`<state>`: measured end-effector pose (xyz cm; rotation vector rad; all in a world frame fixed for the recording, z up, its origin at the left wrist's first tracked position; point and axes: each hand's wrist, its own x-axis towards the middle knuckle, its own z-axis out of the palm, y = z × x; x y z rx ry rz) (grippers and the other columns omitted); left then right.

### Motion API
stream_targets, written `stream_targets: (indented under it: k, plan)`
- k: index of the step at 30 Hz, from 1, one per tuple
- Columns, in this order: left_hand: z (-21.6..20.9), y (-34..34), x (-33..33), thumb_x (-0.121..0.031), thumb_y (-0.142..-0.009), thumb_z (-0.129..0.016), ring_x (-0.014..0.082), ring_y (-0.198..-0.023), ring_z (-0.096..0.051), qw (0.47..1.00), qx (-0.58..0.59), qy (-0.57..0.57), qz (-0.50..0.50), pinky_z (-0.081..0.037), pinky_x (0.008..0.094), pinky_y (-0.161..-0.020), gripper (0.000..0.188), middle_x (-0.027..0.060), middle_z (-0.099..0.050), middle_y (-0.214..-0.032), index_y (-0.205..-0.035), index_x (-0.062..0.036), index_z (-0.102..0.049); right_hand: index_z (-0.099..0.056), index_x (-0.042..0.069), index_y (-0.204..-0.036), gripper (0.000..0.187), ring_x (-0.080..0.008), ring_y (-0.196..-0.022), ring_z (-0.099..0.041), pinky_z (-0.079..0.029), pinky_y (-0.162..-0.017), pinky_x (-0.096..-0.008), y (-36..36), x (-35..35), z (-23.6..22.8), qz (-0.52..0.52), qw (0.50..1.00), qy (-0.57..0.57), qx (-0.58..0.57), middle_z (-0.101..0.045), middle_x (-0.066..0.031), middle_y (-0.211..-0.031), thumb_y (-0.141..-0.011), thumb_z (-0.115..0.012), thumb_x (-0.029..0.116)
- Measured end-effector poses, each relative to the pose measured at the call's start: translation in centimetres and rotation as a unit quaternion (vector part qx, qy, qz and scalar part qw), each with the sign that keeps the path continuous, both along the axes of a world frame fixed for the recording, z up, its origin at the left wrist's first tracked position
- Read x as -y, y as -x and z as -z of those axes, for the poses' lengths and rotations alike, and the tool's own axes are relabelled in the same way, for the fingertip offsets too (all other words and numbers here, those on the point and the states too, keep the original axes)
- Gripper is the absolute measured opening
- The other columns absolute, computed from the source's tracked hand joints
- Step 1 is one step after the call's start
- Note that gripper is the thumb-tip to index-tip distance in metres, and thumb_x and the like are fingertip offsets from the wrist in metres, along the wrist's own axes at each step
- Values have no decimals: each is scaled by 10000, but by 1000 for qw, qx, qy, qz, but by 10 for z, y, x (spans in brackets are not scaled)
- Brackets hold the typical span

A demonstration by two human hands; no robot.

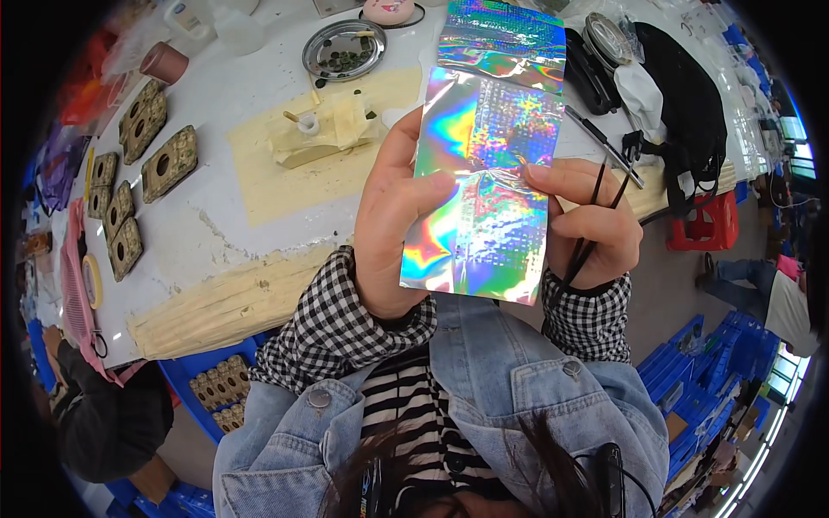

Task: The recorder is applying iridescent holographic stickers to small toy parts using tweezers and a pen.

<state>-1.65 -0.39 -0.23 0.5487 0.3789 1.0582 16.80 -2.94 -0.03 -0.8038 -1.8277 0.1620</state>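
Note:
A shiny holographic foil sheet (pixel 505 233) is held up in front of me, creased across its middle, with its upper part bent back. Small raised or printed dots in rows cover much of it. My left hand (pixel 393 207) grips its left edge, thumb on the front. The thumb and a finger of my right hand (pixel 596 211) pinch its right edge near the crease. Black tweezers (pixel 579 256) are also tucked in my right hand, crossing the palm. Behind the sheet, a block wrapped in cream tape (pixel 324 142) lies on the table with a small white ring on top.
A round metal tray (pixel 363 65) holds small dark green pieces. Several camouflage-patterned plates with round holes (pixel 170 162) lie at the left. A black stapler (pixel 587 73), a pen (pixel 596 134) and a black bag (pixel 682 95) are at the right. A blue crate (pixel 186 380) sits below the table edge.

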Motion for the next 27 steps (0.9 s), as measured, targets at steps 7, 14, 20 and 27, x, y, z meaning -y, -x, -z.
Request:
stream_targets:
  k: [7, 14, 20, 27]
  plan:
    - [-2, 1, 0, -452, -957, -440, 225, -1306, -401, 988, -64, -143, 10, -354, 392, -1062, 694, 125, -381, -1418, -1463, -38, -206, -499, 66, -837, 269, -170, -757, -589, -459, -718, -277, -4, 8, -24, 62, 998, 19, -19, -692, -125, -904, -753, -679, -116]
    - [2, -9, 0, -239, -919, -596, 218, -1289, -424, 976, -51, -211, 0, -370, 382, -1049, 699, 195, -436, -1388, -1440, 26, -212, -472, 55, -846, 237, -68, -722, -588, -460, -590, -185, -1, 9, -33, -3, 919, 226, -322, -642, -63, -843, -827, -684, -48]
    - [-7, -13, 5, 67, -888, -578, 190, -1011, -645, 993, -69, -95, -10, -519, 300, -893, 613, 175, -658, -1103, -1402, 46, -243, -479, 74, -858, 205, -51, -696, -597, -457, -563, -183, -6, -2, -27, -12, 890, 307, -338, -651, -38, -836, -859, -675, 11]
    - [-2, -14, 2, 42, -884, -604, 186, -995, -652, 989, -111, -89, -31, -533, 300, -876, 558, 175, -660, -1091, -1355, 47, -304, -474, 45, -862, 205, -34, -693, -573, -454, -583, -173, 0, -12, -21, -6, 906, 289, -309, -645, -45, -841, -855, -667, -23]
